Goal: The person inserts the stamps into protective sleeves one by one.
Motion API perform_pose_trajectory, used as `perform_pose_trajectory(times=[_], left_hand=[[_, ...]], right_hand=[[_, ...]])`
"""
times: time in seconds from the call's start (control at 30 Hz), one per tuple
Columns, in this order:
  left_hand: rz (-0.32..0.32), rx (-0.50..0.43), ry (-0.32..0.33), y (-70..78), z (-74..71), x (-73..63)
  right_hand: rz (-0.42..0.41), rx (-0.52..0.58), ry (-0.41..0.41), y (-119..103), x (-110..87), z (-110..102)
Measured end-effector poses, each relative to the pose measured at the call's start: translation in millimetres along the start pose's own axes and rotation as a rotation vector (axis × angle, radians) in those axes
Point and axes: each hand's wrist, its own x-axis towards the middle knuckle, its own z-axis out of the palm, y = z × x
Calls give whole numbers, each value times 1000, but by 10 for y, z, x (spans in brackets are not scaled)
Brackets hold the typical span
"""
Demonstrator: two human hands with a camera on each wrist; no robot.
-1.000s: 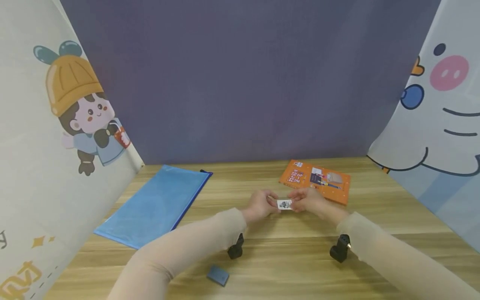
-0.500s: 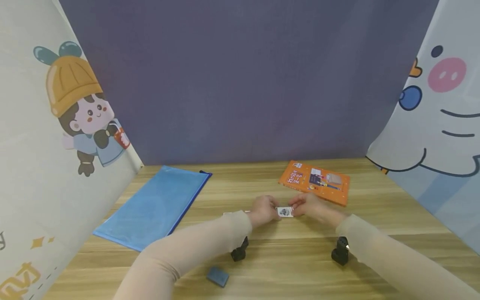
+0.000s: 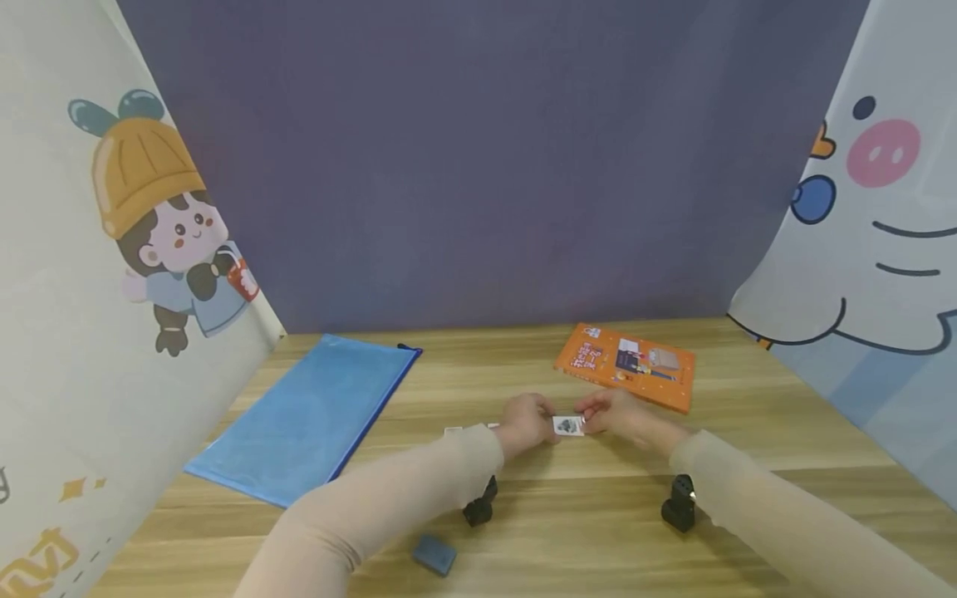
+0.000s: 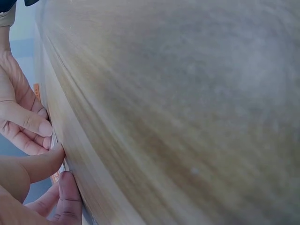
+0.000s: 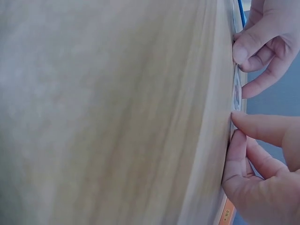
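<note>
A small white card (image 3: 568, 426) with a dark printed picture lies at the table surface between the two hands in the head view. My left hand (image 3: 527, 421) pinches its left edge with thumb and fingers. At its right edge, my right hand (image 3: 619, 413) holds on with thumb and fingertips. The right wrist view shows the card (image 5: 237, 91) nearly edge-on, low against the wood, with the right hand (image 5: 262, 161) beside it. White edges (image 3: 453, 430) of what look like other cards show just behind the left sleeve, mostly hidden.
An orange book (image 3: 628, 367) lies beyond the right hand. On the left is a blue zip folder (image 3: 306, 415). A small grey-blue block (image 3: 434, 555) sits near the front, beside the left forearm. A dark curtain (image 3: 478, 166) hangs behind the wooden table (image 3: 568, 531).
Both hands have come down and slightly toward the person with the card, from above the table to its surface. White edges have come into view behind the left sleeve.
</note>
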Motion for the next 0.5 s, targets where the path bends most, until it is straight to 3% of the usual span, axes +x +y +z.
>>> perform_pose_trajectory(times=[0.27, 0.5], left_hand=[[2, -20, 12, -26, 24, -19], [6, -6, 14, -7, 23, -12]], right_hand=[[26, 32, -9, 16, -3, 19], [-10, 36, -16, 17, -4, 3]])
